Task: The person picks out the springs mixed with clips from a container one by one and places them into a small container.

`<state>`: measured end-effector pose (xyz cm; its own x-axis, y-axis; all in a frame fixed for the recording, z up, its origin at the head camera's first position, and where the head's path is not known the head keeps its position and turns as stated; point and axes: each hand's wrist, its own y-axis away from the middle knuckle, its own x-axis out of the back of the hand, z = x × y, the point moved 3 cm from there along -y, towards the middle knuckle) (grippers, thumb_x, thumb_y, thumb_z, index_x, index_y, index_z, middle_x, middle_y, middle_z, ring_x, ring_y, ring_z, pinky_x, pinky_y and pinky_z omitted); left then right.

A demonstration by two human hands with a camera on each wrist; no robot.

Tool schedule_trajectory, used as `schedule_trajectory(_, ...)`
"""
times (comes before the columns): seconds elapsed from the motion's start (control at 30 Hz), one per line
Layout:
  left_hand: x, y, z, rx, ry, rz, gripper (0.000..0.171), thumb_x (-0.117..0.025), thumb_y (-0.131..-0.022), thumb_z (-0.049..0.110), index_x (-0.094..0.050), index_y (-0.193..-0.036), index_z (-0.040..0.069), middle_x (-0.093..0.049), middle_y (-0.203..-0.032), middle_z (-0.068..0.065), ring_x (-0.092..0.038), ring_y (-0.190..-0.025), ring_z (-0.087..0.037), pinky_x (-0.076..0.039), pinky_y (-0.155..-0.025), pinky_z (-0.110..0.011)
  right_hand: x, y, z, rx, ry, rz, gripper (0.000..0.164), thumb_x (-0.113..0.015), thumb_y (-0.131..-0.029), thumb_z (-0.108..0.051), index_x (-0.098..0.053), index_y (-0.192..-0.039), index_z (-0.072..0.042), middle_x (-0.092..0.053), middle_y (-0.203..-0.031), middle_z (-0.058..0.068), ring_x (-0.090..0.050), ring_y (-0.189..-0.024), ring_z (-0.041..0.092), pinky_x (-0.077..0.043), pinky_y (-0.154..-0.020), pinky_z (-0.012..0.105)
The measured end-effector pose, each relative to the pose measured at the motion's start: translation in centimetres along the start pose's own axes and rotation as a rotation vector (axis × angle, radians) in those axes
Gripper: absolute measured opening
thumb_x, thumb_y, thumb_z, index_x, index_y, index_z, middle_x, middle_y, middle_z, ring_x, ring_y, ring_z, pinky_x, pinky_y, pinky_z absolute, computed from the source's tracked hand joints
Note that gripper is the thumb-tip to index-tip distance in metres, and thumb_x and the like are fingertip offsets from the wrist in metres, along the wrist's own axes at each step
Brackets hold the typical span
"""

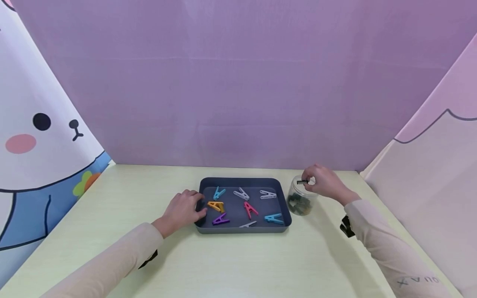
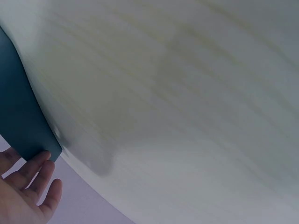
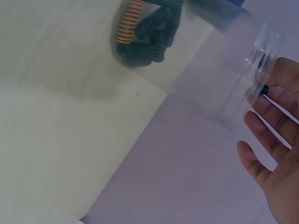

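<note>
In the head view my right hand [image 1: 323, 181] pinches a small black spring [image 1: 302, 182] at the mouth of a clear jar [image 1: 304, 191]. Dark green and orange springs [image 3: 152, 25] lie at the bottom of this jar in the right wrist view. My left hand [image 1: 184, 210] holds the left end of a dark grey tray [image 1: 242, 230], its fingers bent at the rim. Several clips lie spread inside the tray, among them an orange clip [image 1: 216, 205], a purple clip [image 1: 221, 219], a red clip [image 1: 250, 210] and a white clip [image 1: 268, 194].
The jar stands close beside the tray's right end on a pale wooden table [image 1: 238, 265]. A purple backdrop [image 1: 238, 91] rises behind the table, with printed cloth panels on both sides.
</note>
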<state>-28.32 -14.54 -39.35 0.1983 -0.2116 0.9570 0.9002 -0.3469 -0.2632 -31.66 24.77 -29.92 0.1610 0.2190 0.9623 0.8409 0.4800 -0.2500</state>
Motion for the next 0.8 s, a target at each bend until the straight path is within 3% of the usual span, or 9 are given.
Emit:
schedule_trajectory(0.23,-0.1,-0.1,0.0,-0.001,-0.002,0.001,0.045,-0.065,-0.077,0.042,-0.065,-0.106,0.009,-0.064,-0.109,-0.011,-0.058,-0.097,-0.027,-0.049,-0.08,-0.044,-0.8,0.3,0.3,0.001,0.001,-0.013,0.01,-0.07,-0.07,-0.009,-0.066,-0.079,-0.01,-0.061,-0.075,0.0,-0.053,-0.078,0.022,-0.043,-0.065,0.034)
schedule_trajectory(0.8,-0.3,-0.4,-0.3,-0.018,0.001,0.01,0.045,-0.065,-0.076,0.043,-0.065,-0.105,0.009,-0.064,-0.107,-0.01,-0.059,-0.095,-0.027,-0.049,-0.077,-0.043,-1.2,0.3,0.2,-0.024,-0.045,-0.058,0.009,-0.068,-0.073,-0.005,-0.067,-0.082,-0.008,-0.064,-0.079,0.003,-0.055,-0.081,0.024,-0.045,-0.071,0.038)
